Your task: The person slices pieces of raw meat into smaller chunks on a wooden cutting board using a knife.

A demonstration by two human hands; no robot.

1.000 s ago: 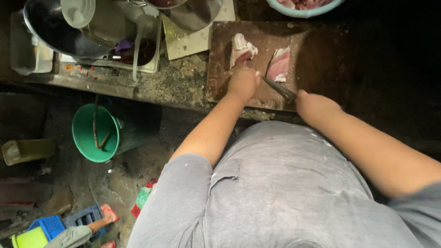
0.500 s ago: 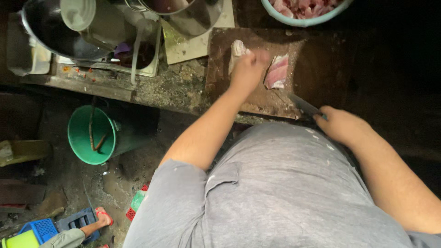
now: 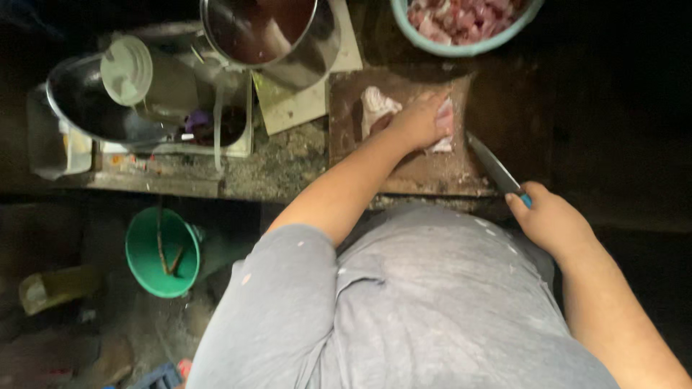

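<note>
Down on the dark, worn wooden cutting board (image 3: 425,169), the left hand (image 3: 418,122) lies palm down on a pale pink slab of raw meat (image 3: 442,128), fingers spread flat over it, pressing rather than clasping. A second piece of meat (image 3: 375,108), whiter and crumpled, lies just beside the hand on the board's far left part, apart from the first. The right hand (image 3: 551,220) has its grip closed around the blue handle of a knife (image 3: 497,169); the slim, grey metal blade slants up and away from the hand, its tip near the pink meat, though I cannot tell whether it touches. The board's near edge sits close to the rough, speckled edge of the surface (image 3: 281,169), hard against the person's grey shirt, so little room is left on that side. To the right of the board the surface is dark and hard to read. Beyond the board stands a round pale green bowl (image 3: 461,49) heaped with pink meat chunks. Shiny steel pots (image 3: 288,43) crowd the left. A green plastic bucket (image 3: 148,252) stands on the floor below.
</note>
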